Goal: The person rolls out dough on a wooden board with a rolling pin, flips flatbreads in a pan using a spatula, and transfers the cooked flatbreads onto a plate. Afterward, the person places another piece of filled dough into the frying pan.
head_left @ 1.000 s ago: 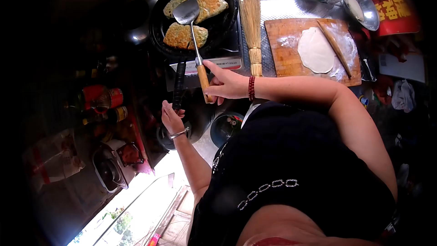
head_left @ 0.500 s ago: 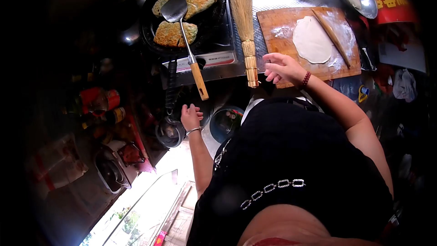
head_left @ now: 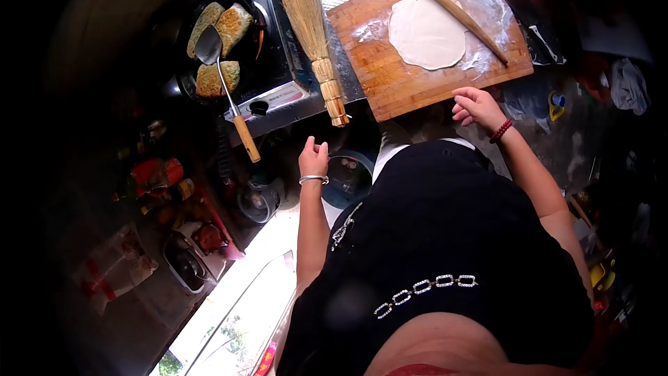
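Though half-curled, the right hand [head_left: 479,108] is empty.

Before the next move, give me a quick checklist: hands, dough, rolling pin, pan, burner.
1. Hands free: ok; nothing shows in the left hand or right hand.
2. Dough sheet flat on the board: ok.
3. Rolling pin off the dough: cannot tell; it lies along the edge.
4. Pan clear of tools: not ok; the spatula rests across it.
5. Burner off: cannot tell; no flame visible, knob setting unreadable.

A black top [head_left: 445,230] with silver link trim [head_left: 422,286] is worn with a silver bangle [head_left: 314,179] and red-beaded bracelet [head_left: 501,131].
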A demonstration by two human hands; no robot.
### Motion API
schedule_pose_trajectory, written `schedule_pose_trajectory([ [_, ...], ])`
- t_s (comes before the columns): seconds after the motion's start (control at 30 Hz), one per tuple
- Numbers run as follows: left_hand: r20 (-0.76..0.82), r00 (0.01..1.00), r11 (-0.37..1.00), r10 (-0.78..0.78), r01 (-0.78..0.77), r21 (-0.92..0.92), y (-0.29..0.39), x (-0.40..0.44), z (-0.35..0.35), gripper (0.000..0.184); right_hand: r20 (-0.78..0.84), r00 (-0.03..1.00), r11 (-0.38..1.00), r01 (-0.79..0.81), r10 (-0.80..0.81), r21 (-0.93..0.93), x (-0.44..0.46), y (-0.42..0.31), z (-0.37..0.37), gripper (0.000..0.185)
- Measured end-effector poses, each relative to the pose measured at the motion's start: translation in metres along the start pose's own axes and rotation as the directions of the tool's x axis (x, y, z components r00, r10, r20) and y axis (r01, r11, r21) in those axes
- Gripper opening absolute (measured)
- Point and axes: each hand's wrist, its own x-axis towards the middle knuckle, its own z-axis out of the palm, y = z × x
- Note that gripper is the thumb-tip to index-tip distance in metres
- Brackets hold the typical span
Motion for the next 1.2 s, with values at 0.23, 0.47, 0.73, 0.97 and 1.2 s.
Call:
schedule_pose_trajectory([
  [0.23, -0.007, 0.986, 0.941, 0.167, -0.157, 0.301, 0.029, -0.032, 0.041, 0.034, -0.034, 0.998, 0.999, 0.046, -0.046, -0.02, -0.007, 0.029, -0.059, 0.032],
  [0.47, 0.044, 0.999, 0.93, 0.002, -0.018, 0.367, 0.056, -0.068, 0.041, 0.032, -0.074, 0.994, 0.996, 0.081, -0.077, 0.048, -0.001, 0.044, -0.091, 0.034],
  [0.73, 0.136, 0.991, 0.877, -0.004, -0.062, 0.476, 0.066, -0.052, 0.041, 0.033, -0.146, 0.987, 0.987, 0.088, -0.067, 0.138, -0.002, 0.061, -0.102, 0.033],
  [0.97, 0.046, 0.992, 0.961, 0.117, -0.125, 0.246, 0.106, -0.017, 0.068, 0.025, -0.276, 0.954, 0.987, 0.144, -0.12, 0.071, -0.015, 0.064, -0.104, 0.027],
  [1.2, 0.075, 0.862, 0.834, 0.501, -0.504, 0.227, 0.126, 0.024, 0.095, 0.018, -0.26, 0.454, 0.475, 0.465, -0.852, -0.747, 0.044, -0.009, -0.103, 0.027],
])
